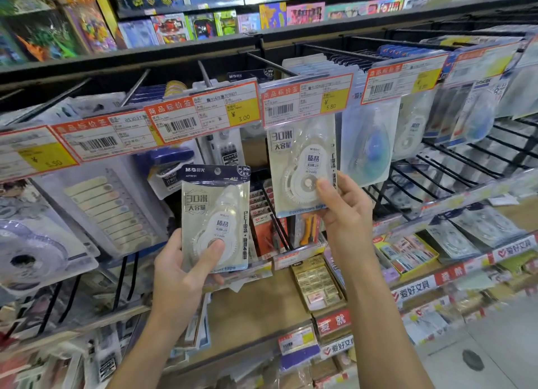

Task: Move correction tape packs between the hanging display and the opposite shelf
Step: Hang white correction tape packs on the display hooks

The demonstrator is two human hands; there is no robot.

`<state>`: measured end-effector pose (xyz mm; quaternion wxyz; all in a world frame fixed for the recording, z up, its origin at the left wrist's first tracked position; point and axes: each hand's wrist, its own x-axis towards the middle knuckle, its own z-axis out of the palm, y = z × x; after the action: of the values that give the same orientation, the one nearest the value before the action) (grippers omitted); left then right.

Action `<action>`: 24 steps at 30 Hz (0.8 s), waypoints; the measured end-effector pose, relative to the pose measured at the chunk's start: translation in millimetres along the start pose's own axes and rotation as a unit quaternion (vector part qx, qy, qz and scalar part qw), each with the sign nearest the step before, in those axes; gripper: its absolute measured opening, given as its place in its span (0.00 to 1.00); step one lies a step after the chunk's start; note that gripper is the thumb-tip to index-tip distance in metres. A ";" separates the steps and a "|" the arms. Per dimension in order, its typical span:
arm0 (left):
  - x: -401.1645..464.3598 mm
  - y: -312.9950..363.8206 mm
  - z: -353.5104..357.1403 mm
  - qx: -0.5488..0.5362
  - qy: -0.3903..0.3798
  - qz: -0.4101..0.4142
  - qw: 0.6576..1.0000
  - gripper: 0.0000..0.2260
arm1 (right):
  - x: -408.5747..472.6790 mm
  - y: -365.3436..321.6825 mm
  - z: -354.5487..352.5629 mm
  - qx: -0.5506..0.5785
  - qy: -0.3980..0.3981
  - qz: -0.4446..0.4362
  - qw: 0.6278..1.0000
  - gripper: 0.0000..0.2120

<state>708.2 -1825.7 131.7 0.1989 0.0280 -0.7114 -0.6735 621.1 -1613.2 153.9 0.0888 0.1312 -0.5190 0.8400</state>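
Before a hanging display of black wire pegs (273, 65), two bare forearms rise from the lower edge of the view, each hand raised to a blister-carded correction tape pack. Left hand (177, 275): wrist bent back, palm toward the display, thumb laid flat across the clear bubble of a white-and-grey carded correction tape pack with a dark blue header (215, 217), the other fingers curled behind the card (only one fingertip shows below its lower edge). This pack is held free of the pegs, upright with a slight tilt, in front of the lower goods. Right hand (346, 214): arm reaching higher and further forward, thumb tip pressed on the round gear of a second, matching correction tape pack (302, 167), remaining fingers hidden behind the card and gripping its lower right corner. The top of this second pack sits behind an orange-bordered price label with a yellow panel reading 5.80 (307, 100); whether it hangs on the peg cannot be told. Just left hangs a similar price label reading 3.00 (203, 112). To the right hang blue-tinted teardrop correction tape packs (369, 150). Below, a wooden shelf (256, 301) carries an open yellow box of small white erasers (317, 284), and an orange utility knife (308, 228) hangs between the two held packs.
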 end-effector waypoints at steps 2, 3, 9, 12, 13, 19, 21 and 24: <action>0.0 0.4 0.9 -0.001 -0.002 -0.003 1.000 0.16 | 5.2 -2.0 4.3 -0.005 -0.003 -0.001 1.000 0.11; -0.2 0.2 1.6 -0.001 -0.004 -0.005 1.000 0.16 | 7.8 -2.6 6.1 -0.010 -0.003 -0.005 1.000 0.11; -2.1 -0.1 -0.5 -0.001 -0.003 -0.001 1.000 0.16 | 3.6 5.0 4.7 0.011 -0.010 -0.001 1.000 0.09; -3.0 -0.1 -2.5 0.004 -0.002 0.001 1.000 0.15 | -0.4 7.9 2.0 0.012 0.001 -0.002 1.000 0.10; -3.2 0.0 -2.9 0.005 -0.002 0.002 1.000 0.15 | -1.1 7.9 1.6 0.011 0.005 -0.002 1.000 0.10; -5.9 1.2 -2.0 0.004 -0.001 -0.001 1.000 0.15 | -5.0 9.1 2.9 -0.005 0.012 -0.002 1.000 0.10; -6.6 1.1 -1.0 0.005 -0.004 -0.004 1.000 0.14 | -4.0 8.8 4.9 -0.015 0.007 -0.008 1.000 0.09; -6.8 1.8 -0.6 0.006 -0.004 0.001 1.000 0.15 | -4.3 10.8 4.0 -0.012 -0.005 -0.008 1.000 0.08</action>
<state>715.1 -1823.9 131.8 0.1964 0.0256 -0.7163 -0.6691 622.7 -1621.7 145.1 0.0946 0.1384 -0.5288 0.8321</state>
